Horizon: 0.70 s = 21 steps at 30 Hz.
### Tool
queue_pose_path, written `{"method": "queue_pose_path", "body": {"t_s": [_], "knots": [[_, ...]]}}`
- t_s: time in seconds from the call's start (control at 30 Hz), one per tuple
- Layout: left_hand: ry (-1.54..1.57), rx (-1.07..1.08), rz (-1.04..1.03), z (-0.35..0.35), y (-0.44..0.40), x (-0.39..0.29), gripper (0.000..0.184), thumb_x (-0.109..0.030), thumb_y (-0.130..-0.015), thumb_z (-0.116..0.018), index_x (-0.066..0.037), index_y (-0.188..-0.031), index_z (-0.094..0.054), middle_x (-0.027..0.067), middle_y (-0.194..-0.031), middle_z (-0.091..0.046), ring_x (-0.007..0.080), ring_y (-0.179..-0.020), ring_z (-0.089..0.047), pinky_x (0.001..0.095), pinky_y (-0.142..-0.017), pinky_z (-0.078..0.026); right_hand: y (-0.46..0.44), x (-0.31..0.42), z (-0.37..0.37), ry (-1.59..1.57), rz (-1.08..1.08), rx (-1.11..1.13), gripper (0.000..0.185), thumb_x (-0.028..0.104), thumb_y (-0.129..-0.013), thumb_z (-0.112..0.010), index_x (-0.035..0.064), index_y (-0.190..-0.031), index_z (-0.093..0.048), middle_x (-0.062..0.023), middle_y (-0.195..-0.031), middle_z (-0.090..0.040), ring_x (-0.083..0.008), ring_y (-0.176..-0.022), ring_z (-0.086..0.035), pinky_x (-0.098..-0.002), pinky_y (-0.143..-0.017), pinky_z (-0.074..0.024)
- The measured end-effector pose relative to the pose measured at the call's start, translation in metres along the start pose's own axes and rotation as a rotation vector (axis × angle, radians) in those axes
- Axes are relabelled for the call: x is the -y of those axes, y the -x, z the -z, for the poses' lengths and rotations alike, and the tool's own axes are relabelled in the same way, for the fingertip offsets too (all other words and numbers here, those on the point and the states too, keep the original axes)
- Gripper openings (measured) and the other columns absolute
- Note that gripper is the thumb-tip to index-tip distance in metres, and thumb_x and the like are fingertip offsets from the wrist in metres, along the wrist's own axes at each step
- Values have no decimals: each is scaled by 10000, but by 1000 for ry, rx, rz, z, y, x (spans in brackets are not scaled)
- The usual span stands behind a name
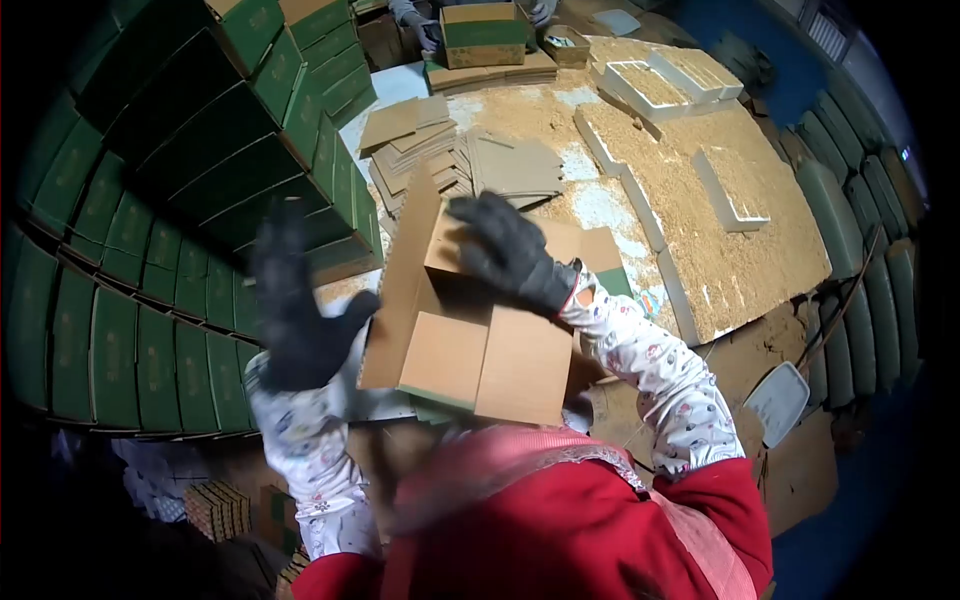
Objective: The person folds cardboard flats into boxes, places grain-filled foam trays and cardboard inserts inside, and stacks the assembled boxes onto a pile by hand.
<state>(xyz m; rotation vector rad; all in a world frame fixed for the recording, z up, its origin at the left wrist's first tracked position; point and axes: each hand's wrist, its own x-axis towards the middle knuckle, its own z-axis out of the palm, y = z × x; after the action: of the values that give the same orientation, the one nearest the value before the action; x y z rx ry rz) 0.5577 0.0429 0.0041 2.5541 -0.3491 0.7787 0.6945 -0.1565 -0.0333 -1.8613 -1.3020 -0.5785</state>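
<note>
An unfolded brown cardboard box [525, 365] stands in front of me with its top flaps up and out; green shows on its outer side. My left hand [300, 320], in a black glove and blurred by motion, is raised just left of the box. Its fingers are stretched, the thumb apart, and nothing is in it. My right hand [510, 255], also black-gloved, is over the far side of the box. Its fingers are bent but apart, with no held thing visible; whether they touch the cardboard I cannot tell.
Stacked green boxes [110, 340] rise along the left. Flat cardboard pieces [510, 165] lie beyond my box. White trays [645, 90] and a crumbly tan layer cover the table's right. Across it, a person's gloved hands flank another box [485, 40]. Filled sacks [830, 205] line the right.
</note>
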Motion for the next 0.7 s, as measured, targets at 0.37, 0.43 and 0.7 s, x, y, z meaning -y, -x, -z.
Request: {"method": "queue_pose_path", "body": {"t_s": [0.37, 0.43, 0.7], "knots": [[1033, 68, 768, -32, 60, 101, 481, -224, -892, -507, -30, -1306, -359, 182, -1187, -511, 278, -1062, -531, 382, -889, -453, 116, 64, -19, -457, -780, 28, 467, 180, -862, -526, -6, -1260, -367, -192, -1190, -479, -294, -1073, -487, -359, -985, -326], [1711, 158, 963, -68, 106, 93, 456, -276, -932, -412, -56, -1324, -340, 145, -1192, -520, 260, -1057, -535, 394, -888, -456, 69, 79, -7, -746, -697, -184, 472, 254, -878, -494, 2, -1258, -372, -220, -1010, -547, -361, -930, -534, -376, -947, -358], [500, 143, 265, -37, 52, 20, 405, -174, -856, -540, 45, -1192, -485, 164, -1161, -548, 242, -1061, -521, 371, -915, -406, 74, 57, 75, -42, -295, 1009, 246, 133, -754, -524, 46, -978, -577, -171, -801, -616, -350, -813, -604, -442, -727, -471]]}}
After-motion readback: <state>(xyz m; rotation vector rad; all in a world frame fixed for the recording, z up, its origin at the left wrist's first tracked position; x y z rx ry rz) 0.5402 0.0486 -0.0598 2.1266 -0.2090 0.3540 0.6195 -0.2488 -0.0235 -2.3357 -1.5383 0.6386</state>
